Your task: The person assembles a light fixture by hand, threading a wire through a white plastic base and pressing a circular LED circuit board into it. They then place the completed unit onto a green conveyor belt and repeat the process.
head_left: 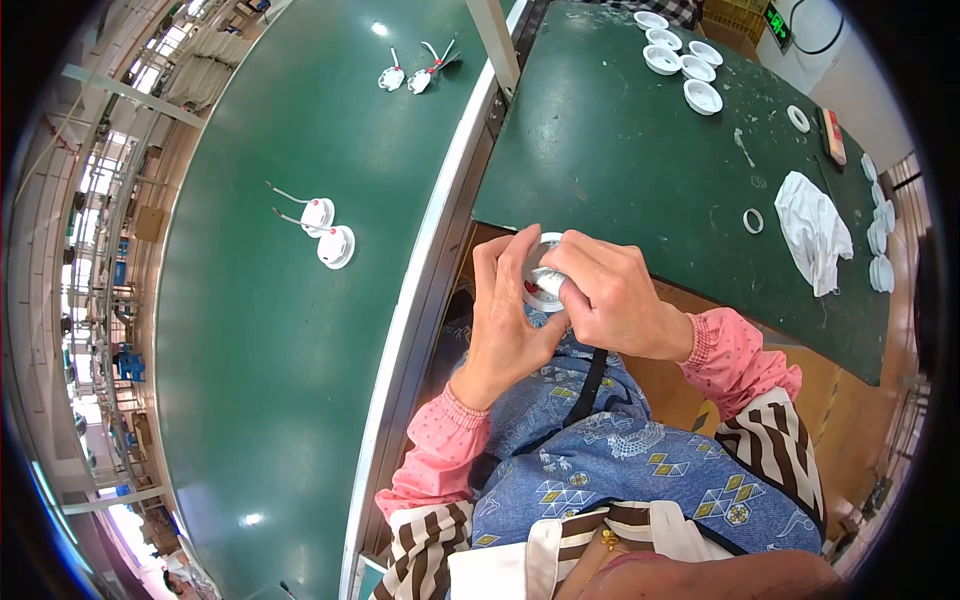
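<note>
White and round, the housing [541, 256] is hanging above my blue apron [620, 450]. My left hand [508, 320] is gripping its rim, seemingly steadying it, while my right hand [612, 298] is pinching a small white piece [548, 280] at its opening, probably for control.

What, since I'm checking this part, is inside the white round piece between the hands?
A smaller white part and a red spot show within the white round piece. The right hand covers much of its inside; what lies beneath cannot be seen.
</note>
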The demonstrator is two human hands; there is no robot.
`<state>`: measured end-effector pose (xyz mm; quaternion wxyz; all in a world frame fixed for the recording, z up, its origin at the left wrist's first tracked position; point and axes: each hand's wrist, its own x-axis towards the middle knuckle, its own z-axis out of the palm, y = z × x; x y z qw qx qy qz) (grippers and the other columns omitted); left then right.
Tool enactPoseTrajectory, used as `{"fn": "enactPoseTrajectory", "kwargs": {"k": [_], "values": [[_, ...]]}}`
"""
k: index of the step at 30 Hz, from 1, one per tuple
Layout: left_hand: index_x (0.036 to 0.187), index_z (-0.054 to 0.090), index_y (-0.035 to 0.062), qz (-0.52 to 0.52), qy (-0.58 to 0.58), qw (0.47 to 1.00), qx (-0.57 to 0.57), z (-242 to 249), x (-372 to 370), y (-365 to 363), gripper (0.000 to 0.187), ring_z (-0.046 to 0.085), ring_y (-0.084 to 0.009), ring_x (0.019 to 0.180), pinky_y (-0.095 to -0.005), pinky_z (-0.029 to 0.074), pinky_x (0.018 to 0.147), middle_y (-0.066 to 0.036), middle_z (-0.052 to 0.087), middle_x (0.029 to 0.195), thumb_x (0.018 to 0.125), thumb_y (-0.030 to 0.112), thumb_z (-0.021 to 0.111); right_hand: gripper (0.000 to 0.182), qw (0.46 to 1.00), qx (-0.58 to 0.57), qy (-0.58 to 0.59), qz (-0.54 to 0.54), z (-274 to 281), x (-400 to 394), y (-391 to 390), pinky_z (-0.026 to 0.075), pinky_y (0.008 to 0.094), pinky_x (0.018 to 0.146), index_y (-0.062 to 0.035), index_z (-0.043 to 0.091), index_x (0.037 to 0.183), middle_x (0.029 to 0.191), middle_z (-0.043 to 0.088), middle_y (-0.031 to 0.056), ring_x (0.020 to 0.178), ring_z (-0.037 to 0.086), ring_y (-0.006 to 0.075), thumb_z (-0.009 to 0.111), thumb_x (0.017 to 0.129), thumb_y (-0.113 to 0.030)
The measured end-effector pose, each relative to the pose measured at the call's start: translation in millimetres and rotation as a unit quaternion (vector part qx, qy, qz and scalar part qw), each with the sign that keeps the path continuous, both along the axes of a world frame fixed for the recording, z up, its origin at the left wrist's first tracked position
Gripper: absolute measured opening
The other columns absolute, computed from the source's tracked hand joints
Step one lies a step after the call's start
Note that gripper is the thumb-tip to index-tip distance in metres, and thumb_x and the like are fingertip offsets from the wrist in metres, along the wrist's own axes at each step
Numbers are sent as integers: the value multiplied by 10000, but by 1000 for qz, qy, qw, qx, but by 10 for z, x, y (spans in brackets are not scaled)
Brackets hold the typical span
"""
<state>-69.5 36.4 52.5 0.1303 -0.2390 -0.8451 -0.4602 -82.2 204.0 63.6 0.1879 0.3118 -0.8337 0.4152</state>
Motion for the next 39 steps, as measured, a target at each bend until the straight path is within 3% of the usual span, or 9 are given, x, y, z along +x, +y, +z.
{"fn": "enactPoseTrajectory", "kwargs": {"k": [5, 9, 13, 17, 19, 22, 25, 30, 39], "values": [[1493, 401, 52, -23, -85, 995, 45, -29, 43, -59, 879, 500, -283, 1258, -377, 496, 994, -155, 484, 1275, 701, -18, 775, 205, 1000, 9, -7, 7, 17, -4, 27, 492, 437, 582, -4, 570, 913, 850, 591, 138, 712, 628, 355, 620, 727, 69], [1530, 332, 20, -114, -265, 905, 314, 7, 93, -128, 893, 497, -276, 1323, -399, 469, 1071, -157, 456, 1395, 749, -20, 763, 205, 994, -57, -82, 31, 95, -20, 144, 493, 440, 594, -10, 590, 926, 844, 604, 146, 704, 631, 359, 608, 740, 72], [1523, 320, 2, -94, -305, 891, 322, -72, 125, -211, 777, 628, -235, 1157, -332, 535, 950, -165, 509, 1389, 862, -33, 727, 167, 985, -81, -142, 53, 109, 29, 206, 474, 401, 585, -3, 612, 912, 829, 615, 137, 665, 617, 307, 596, 770, 84], [1299, 574, -39, -88, -279, 928, 230, -200, 134, -230, 389, 674, -159, 1026, -284, 541, 886, -117, 665, 1153, 916, -68, 636, 147, 959, -157, -224, 78, -24, 49, 264, 449, 319, 576, 8, 625, 923, 827, 602, 87, 668, 579, 178, 585, 812, 96], [1089, 701, 1, -98, -295, 935, 172, -123, 147, -226, 165, 655, -100, 770, -250, 523, 694, -35, 704, 838, 961, -14, 598, 129, 954, -151, -245, 85, -43, 72, 320, 438, 240, 585, 19, 636, 940, 852, 588, 37, 717, 553, 56, 570, 859, 95], [1087, 709, 14, -112, -310, 938, 106, -23, 148, -252, 180, 643, -102, 704, -267, 509, 638, -30, 692, 779, 959, -13, 585, 182, 924, -161, -334, 93, 42, 85, 376, 480, 281, 680, 12, 655, 983, 915, 609, 61, 791, 592, 124, 606, 823, 83], [1081, 714, 15, -118, -292, 942, 116, -57, 192, -274, 169, 638, -95, 711, -266, 501, 640, -33, 698, 786, 969, 14, 588, 383, 994, 5, -64, 88, 193, -25, 421, 498, 348, 839, -12, 651, 1126, 1073, 607, 109, 960, 607, 233, 696, 748, 28], [1086, 713, 4, -114, -316, 934, 118, 39, 345, -223, 155, 627, -91, 748, -258, 496, 677, -35, 704, 830, 991, 35, 595, 697, 981, 52, -96, 160, 173, 53, 211, 485, 400, 950, -57, 582, 1285, 1247, 532, 156, 1122, 571, 336, 803, 624, -33], [1016, 700, -8, -131, -389, 886, 214, -82, 408, -394, 164, 628, -94, 712, -269, 509, 666, -35, 678, 776, 975, -22, 542, 519, 960, -30, -180, 211, -42, -6, 104, 508, 378, 870, -60, 651, 1088, 1090, 598, 112, 1003, 624, 281, 802, 596, 6]]}}
